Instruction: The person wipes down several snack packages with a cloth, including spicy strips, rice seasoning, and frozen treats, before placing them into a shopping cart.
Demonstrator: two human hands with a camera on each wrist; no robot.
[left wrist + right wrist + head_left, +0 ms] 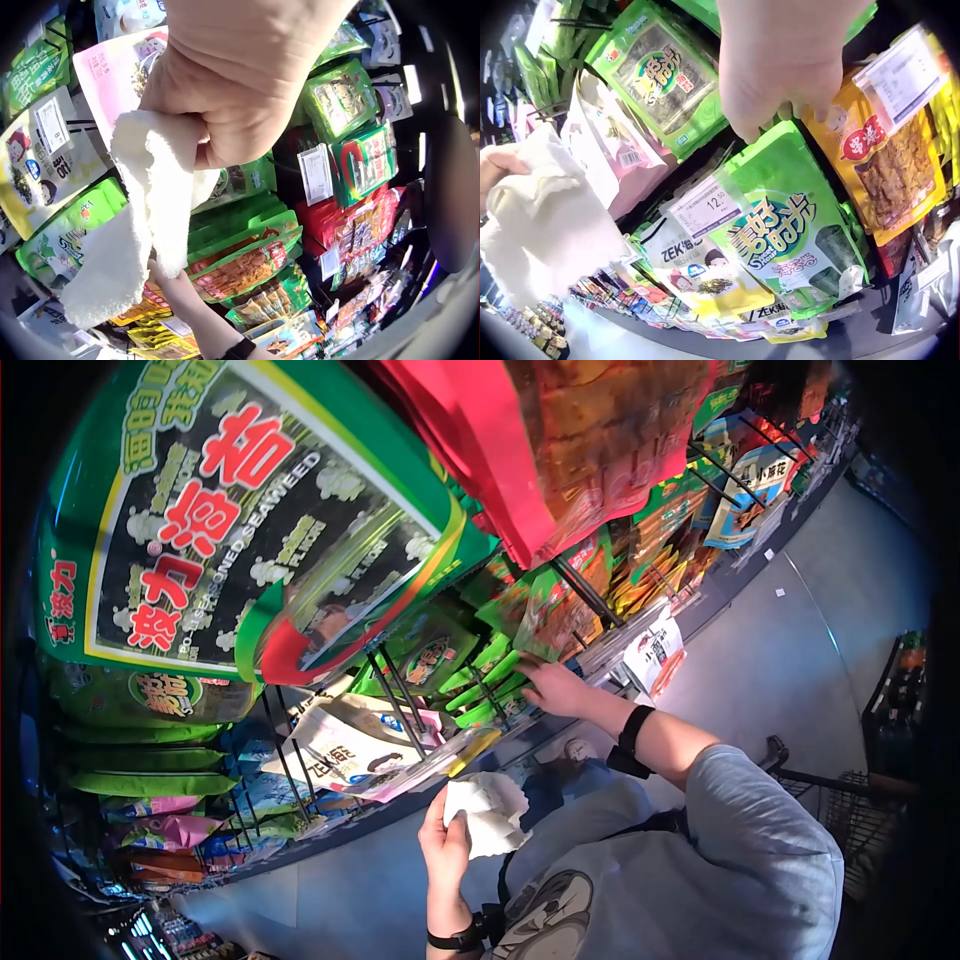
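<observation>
A white cloth [486, 815] hangs from the left hand [445, 847], pinched between thumb and curled fingers; in the left wrist view the cloth [154, 202] drapes below the hand [232, 71]. The right hand [558, 688] reaches to the shelf. In the right wrist view its fingertips touch the top edge of a green snack bag [787, 225], and the hand [784, 64] covers part of that edge; whether the fingers pinch it I cannot tell. An orange bag [892, 161] is right beside it, and a price tag [707, 202] stands at its left.
A large green seaweed bag [250, 510] and a red-edged bag [590, 440] hang high in front. Metal hooks stick out between the rows of bags. A white-and-pink bag [350, 745] hangs near the left hand. A wire basket [850, 830] stands at the right.
</observation>
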